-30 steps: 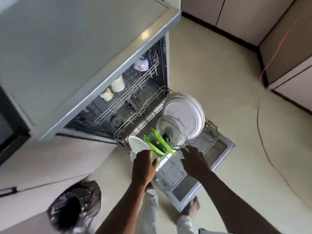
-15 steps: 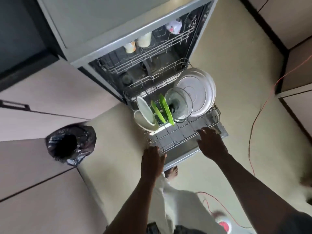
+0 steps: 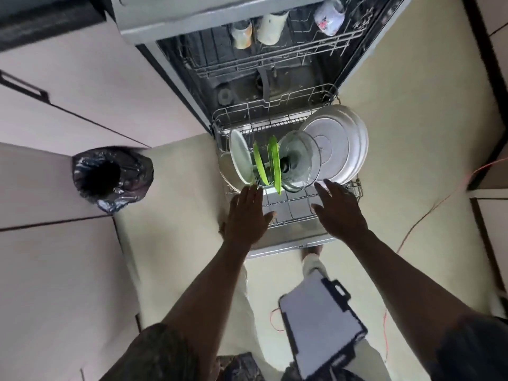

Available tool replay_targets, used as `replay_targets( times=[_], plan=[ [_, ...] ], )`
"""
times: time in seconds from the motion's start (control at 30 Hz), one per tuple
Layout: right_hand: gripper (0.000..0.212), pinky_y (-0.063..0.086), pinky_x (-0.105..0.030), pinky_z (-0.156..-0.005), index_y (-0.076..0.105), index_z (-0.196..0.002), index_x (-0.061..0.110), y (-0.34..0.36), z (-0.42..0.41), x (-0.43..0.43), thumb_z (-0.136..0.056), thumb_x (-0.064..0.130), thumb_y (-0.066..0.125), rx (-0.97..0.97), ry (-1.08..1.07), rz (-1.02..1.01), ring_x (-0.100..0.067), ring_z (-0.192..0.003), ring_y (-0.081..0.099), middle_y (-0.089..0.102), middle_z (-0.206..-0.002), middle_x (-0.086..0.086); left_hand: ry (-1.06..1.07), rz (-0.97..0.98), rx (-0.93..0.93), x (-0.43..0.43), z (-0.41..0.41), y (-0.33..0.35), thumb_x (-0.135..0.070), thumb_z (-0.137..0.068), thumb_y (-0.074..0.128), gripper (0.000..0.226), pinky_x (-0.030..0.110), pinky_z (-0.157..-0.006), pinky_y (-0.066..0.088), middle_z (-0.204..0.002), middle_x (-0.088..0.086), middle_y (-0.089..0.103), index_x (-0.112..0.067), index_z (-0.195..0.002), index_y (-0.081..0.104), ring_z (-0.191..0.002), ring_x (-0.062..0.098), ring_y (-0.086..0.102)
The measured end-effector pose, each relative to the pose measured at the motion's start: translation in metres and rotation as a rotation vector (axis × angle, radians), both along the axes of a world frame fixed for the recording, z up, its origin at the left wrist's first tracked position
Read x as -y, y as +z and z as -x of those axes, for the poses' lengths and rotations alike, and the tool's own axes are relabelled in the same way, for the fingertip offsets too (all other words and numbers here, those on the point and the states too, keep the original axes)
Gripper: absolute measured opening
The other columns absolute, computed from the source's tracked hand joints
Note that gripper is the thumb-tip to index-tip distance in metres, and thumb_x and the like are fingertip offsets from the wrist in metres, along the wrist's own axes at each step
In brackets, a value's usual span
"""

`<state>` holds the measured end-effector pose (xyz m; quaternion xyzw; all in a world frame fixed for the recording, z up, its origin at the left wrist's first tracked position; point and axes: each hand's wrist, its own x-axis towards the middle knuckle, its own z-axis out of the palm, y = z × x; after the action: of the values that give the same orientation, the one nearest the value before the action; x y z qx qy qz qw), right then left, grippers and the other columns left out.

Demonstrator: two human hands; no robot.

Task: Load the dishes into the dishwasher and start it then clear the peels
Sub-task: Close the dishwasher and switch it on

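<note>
Left hand (image 3: pixel 247 215) and right hand (image 3: pixel 341 213) were empty, fingers spread, at the front corners of the drawn-out lower rack (image 3: pixel 291 221); contact unclear. 2 green plates (image 3: pixel 275 158), glass lid (image 3: pixel 301 160) and white plates (image 3: pixel 338 144) stood upright inside. Risk: an uneven shove could jam the rack and knock lid against plates.

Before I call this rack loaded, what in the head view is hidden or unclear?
1. Head view: whether the left hand and right hand touch the lower rack. Seen from above, contact is unclear.
2. Tops of the mugs, hidden by the worktop edge.
3. Inside of the bin, too dark.
4. Most of the dishwasher door, covered by the rack. No controls show.
</note>
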<state>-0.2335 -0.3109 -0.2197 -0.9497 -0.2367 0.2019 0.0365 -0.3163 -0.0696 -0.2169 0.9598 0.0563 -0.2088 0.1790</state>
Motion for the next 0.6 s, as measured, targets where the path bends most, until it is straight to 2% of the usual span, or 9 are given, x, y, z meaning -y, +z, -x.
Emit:
replay_targets(
  times=[0.1, 0.2, 0.33, 0.43, 0.53, 0.6],
  plan=[
    [0.066, 0.048, -0.060, -0.097, 0.050, -0.146, 0.009, -0.015, -0.016, 0.017, -0.092, 0.046, 0.041, -0.035, 0.056, 0.003, -0.046, -0.128, 0.053, 0.050, -0.147, -0.023, 0.073, -0.027, -0.068, 0.020, -0.006, -0.008, -0.062, -0.098, 0.041, 0.084, 0.046, -0.124, 0.011, -0.168, 0.008, 0.013, -0.011, -0.160, 0.017, -0.155, 0.026, 0.007],
    [0.069, 0.045, -0.062, -0.100, 0.042, -0.152, 0.012, -0.025, -0.025, 0.037, -0.093, 0.049, 0.039, -0.076, 0.109, 0.014, -0.046, -0.134, 0.048, 0.042, -0.154, -0.022, 0.134, -0.041, -0.160, 0.042, -0.006, -0.021, -0.065, -0.097, 0.038, 0.088, 0.045, -0.125, 0.004, -0.169, 0.005, 0.002, -0.013, -0.161, 0.007, -0.156, 0.022, -0.003],
    [0.074, 0.043, -0.062, -0.102, 0.041, -0.153, 0.013, -0.042, -0.031, 0.062, -0.090, 0.042, 0.066, -0.112, 0.130, 0.006, -0.048, -0.136, 0.045, 0.036, -0.157, -0.023, 0.213, -0.046, -0.204, 0.077, 0.002, -0.033, -0.065, -0.097, 0.040, 0.089, 0.046, -0.125, 0.003, -0.169, 0.005, 0.000, -0.012, -0.161, 0.007, -0.156, 0.023, -0.005],
    [0.073, 0.045, -0.061, -0.101, 0.048, -0.147, 0.009, -0.057, -0.023, 0.074, -0.083, 0.034, 0.075, -0.180, 0.129, 0.008, -0.049, -0.131, 0.048, 0.039, -0.153, -0.027, 0.228, -0.054, -0.232, 0.099, 0.013, -0.038, -0.061, -0.098, 0.042, 0.088, 0.044, -0.125, 0.002, -0.169, 0.007, 0.000, -0.011, -0.161, 0.007, -0.156, 0.024, -0.005],
    [0.061, 0.051, -0.058, -0.095, 0.058, -0.135, 0.004, -0.077, -0.015, 0.080, -0.081, 0.023, 0.079, -0.278, -0.050, -0.031, -0.052, -0.122, 0.053, 0.048, -0.144, -0.032, 0.278, -0.042, -0.266, 0.111, 0.024, -0.054, -0.058, -0.099, 0.044, 0.087, 0.042, -0.125, 0.005, -0.169, 0.008, 0.002, -0.010, -0.160, 0.007, -0.156, 0.025, -0.002],
    [0.058, 0.045, -0.055, -0.104, 0.053, -0.142, 0.007, -0.099, -0.008, 0.079, -0.089, 0.023, 0.071, -0.305, -0.167, -0.017, -0.049, -0.133, 0.045, 0.041, -0.152, -0.028, 0.306, -0.043, -0.295, 0.115, 0.029, -0.073, -0.057, -0.100, 0.043, 0.085, 0.041, -0.125, 0.006, -0.169, 0.008, 0.003, -0.010, -0.160, 0.008, -0.156, 0.024, -0.002]
  ],
)
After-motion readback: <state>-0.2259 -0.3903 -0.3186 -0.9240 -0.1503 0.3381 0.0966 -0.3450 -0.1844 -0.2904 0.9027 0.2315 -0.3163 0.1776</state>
